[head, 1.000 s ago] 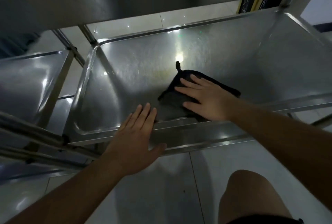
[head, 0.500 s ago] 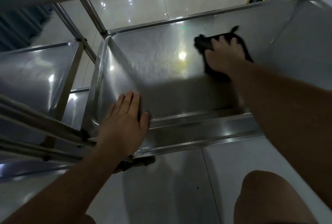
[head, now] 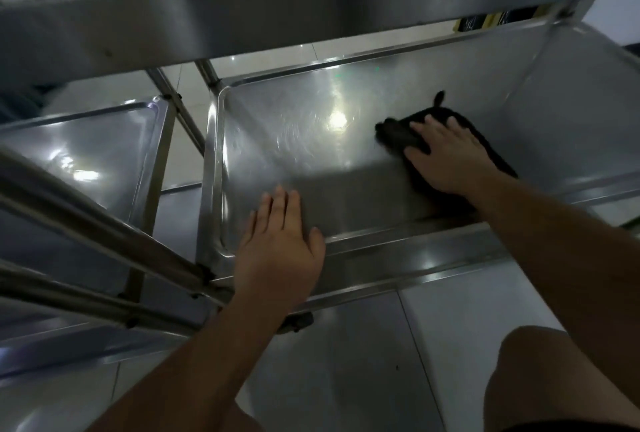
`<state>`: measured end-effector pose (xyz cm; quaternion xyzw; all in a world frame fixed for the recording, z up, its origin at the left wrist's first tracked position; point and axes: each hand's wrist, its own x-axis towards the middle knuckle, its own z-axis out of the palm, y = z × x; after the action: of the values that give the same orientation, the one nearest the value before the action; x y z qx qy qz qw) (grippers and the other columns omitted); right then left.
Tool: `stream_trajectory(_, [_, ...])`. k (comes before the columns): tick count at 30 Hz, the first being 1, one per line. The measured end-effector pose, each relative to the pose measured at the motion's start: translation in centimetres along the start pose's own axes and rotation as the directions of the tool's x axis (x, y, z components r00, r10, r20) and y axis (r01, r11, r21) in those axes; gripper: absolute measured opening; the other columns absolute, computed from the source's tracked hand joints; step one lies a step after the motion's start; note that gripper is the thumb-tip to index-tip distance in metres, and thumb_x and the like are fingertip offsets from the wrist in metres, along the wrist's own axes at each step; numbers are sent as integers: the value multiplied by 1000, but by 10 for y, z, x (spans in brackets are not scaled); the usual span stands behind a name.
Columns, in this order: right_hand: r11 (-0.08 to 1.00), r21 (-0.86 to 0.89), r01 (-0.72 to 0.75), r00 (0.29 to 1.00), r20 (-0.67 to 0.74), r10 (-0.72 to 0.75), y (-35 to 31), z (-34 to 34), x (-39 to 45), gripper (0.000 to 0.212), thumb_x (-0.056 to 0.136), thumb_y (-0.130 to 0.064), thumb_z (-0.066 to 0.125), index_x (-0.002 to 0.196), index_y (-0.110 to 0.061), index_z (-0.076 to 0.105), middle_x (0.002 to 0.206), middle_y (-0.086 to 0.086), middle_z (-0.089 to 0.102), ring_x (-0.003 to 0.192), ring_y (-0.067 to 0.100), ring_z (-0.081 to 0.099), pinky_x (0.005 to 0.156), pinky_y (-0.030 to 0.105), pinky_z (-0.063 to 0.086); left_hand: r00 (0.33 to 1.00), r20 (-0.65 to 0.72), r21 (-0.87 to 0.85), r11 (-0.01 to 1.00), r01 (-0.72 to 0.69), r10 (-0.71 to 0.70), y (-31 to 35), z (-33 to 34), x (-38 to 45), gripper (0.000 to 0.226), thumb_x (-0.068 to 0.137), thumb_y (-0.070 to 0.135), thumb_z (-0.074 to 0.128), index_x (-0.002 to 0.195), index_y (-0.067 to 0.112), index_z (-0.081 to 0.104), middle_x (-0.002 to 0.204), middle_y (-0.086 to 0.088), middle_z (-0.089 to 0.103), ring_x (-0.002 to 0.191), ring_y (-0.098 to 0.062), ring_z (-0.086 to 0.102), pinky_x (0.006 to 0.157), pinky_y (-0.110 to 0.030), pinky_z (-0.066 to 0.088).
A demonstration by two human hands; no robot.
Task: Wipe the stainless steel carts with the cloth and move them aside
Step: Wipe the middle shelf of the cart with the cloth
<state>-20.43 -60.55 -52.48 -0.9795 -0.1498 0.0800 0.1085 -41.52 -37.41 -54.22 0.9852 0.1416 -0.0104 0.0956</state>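
Note:
I look down into the lower tray shelf (head: 277,140) of a stainless steel cart. A black cloth (head: 398,133) lies flat on the tray right of its middle. My right hand (head: 446,157) presses on the cloth with straight, spread fingers, and the cloth shows past the fingertips and beside the wrist. My left hand (head: 280,244) rests flat over the tray's near rim, fingers straight and pointing into the tray. The cart's upper shelf (head: 242,12) runs across the top of the view.
A second steel cart (head: 79,154) stands close on the left, its tray beside this one. Handle bars (head: 86,223) cross at the lower left. A caster (head: 298,322) sits under the near rim. Pale floor tiles (head: 346,379) and my knee (head: 540,379) are below.
My right hand has drawn the cloth back from the tray's far right side toward the middle and nearer to me. My left hand stays on the near rim.

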Motion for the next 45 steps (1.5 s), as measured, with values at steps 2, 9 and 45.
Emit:
stream_trajectory(2, [983, 30, -183, 983, -14, 183, -21, 5, 20, 66, 106, -54, 27, 167, -31, 14, 176, -2, 2, 161, 33, -5, 129, 49, -2, 1000, -3, -12, 1000, -16, 16, -1, 2, 0, 73, 108, 51, 22, 170, 19, 2, 178, -4, 0, 163, -19, -7, 132, -41, -2])
stream_trajectory(9, [998, 10, 66, 998, 8, -66, -126, 32, 33, 70, 102, -57, 32, 166, -34, 17, 175, -3, 7, 160, 36, 0, 128, 50, 0, 999, 2, -28, 998, -53, 53, -7, 9, 3, 77, 102, 56, 8, 170, 20, 4, 178, -1, 2, 163, -22, -5, 132, -44, -2])
stream_trajectory(45, [639, -154, 754, 567, -341, -750, -6, 56, -113, 51, 100, -38, 53, 142, -11, 63, 141, 16, 64, 127, 37, 64, 100, 55, 53, 1000, -28, 38, 999, -8, 9, -9, 2, 2, 47, 111, 43, 34, 146, 13, 44, 166, -9, 34, 160, -25, 19, 121, -43, 22])
